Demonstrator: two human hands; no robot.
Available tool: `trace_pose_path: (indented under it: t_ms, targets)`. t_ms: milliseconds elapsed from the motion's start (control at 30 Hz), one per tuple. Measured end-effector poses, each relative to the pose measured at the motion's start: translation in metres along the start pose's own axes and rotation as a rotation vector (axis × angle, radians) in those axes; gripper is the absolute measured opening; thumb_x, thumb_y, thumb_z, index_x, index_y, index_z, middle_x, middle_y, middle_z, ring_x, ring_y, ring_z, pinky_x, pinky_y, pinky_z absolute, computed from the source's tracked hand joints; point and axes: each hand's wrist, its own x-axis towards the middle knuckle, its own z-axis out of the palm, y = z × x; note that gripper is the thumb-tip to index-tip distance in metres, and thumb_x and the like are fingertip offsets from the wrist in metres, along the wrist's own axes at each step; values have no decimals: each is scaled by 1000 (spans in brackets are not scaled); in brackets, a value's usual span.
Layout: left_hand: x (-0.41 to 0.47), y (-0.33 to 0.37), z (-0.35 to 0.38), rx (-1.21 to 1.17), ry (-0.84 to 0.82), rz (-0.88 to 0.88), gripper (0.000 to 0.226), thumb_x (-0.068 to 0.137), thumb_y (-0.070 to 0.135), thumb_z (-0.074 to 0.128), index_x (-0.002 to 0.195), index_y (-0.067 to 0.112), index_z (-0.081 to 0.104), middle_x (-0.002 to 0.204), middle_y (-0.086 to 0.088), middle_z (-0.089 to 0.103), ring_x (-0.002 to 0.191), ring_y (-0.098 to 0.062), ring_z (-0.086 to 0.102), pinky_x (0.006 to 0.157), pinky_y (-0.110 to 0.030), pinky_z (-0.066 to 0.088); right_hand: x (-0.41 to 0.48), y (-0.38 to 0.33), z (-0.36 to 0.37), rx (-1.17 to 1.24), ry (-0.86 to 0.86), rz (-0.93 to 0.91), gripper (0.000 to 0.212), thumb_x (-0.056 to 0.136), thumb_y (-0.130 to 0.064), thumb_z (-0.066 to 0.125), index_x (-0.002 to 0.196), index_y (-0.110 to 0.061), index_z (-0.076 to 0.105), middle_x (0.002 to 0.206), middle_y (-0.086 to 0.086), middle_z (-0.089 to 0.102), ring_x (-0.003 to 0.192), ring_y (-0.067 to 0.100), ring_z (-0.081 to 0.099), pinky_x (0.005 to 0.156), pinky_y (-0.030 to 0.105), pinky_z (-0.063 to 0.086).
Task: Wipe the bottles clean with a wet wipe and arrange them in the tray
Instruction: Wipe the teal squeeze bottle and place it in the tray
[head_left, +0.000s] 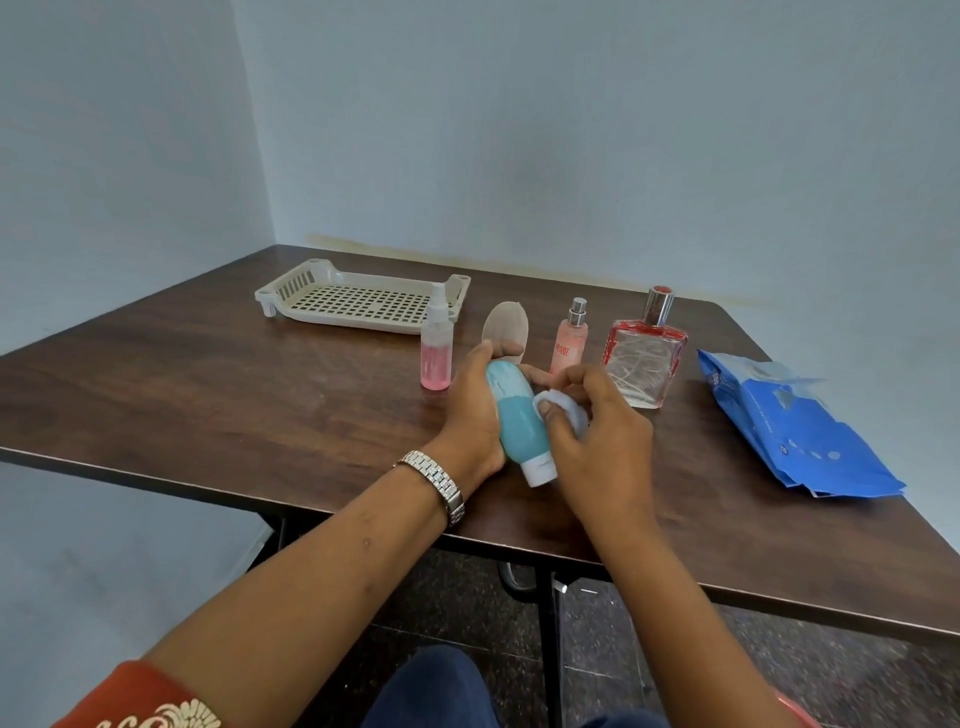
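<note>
My left hand (470, 410) grips a teal squeeze bottle (517, 418), tilted with its white cap toward me, just above the table. My right hand (597, 431) pinches a crumpled white wet wipe (563, 408) against the bottle's right side. A beige slotted tray (363, 299) lies at the back left with nothing in it. Standing between tray and hands are a small pink spray bottle (436, 345), a clear oval bottle (505, 327) partly behind my fingers, a slim pink perfume spray (569, 338) and a square red-trimmed glass perfume bottle (644, 356).
A blue wet-wipe pack (795, 431) lies at the table's right edge. The dark wooden table (208, 379) stands in a corner between pale blue walls. Its front edge runs just below my wrists, with metal legs underneath.
</note>
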Motion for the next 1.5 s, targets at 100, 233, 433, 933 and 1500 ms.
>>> trace_pose_path:
  t_ms: [100, 233, 433, 933, 1500]
  targets:
    - [2, 0, -1, 23, -12, 3, 44, 103, 43, 27, 85, 12, 52, 54, -10, 59, 50, -21, 56, 56, -27, 48, -7, -1, -4, 32, -36, -30, 17, 83, -12, 66, 92, -25, 59, 83, -25, 57, 86, -12, 55, 70, 1, 39]
    - [2, -2, -2, 62, -117, -11, 52, 102, 46, 22, 85, 9, 56, 61, -8, 63, 55, -18, 61, 55, -24, 51, 3, -2, -4, 20, -37, -65, 16, 83, -11, 66, 95, -22, 63, 87, -15, 60, 82, -11, 54, 70, 0, 37]
    - [4, -4, -4, 72, -167, 22, 63, 100, 52, 18, 87, 6, 60, 69, -11, 68, 62, -20, 66, 62, -28, 53, 13, 0, 0, 33, -19, -14, 15, 84, -10, 64, 93, -22, 65, 89, -10, 64, 82, 0, 57, 73, 9, 42]
    - [5, -4, -4, 61, -171, -93, 87, 88, 73, 17, 75, 11, 75, 79, -13, 70, 74, -22, 68, 72, -31, 54, 20, 0, 3, 66, -18, -24, 21, 86, -8, 61, 95, -24, 70, 94, -11, 68, 89, 2, 60, 81, 19, 48]
    - [-1, -5, 3, 67, -271, 1, 93, 86, 73, 4, 54, 15, 69, 57, -3, 63, 54, -12, 63, 55, -19, 52, 34, -11, 1, -72, -47, -120, 19, 86, -6, 60, 99, -15, 70, 95, -4, 69, 86, 5, 60, 80, 16, 48]
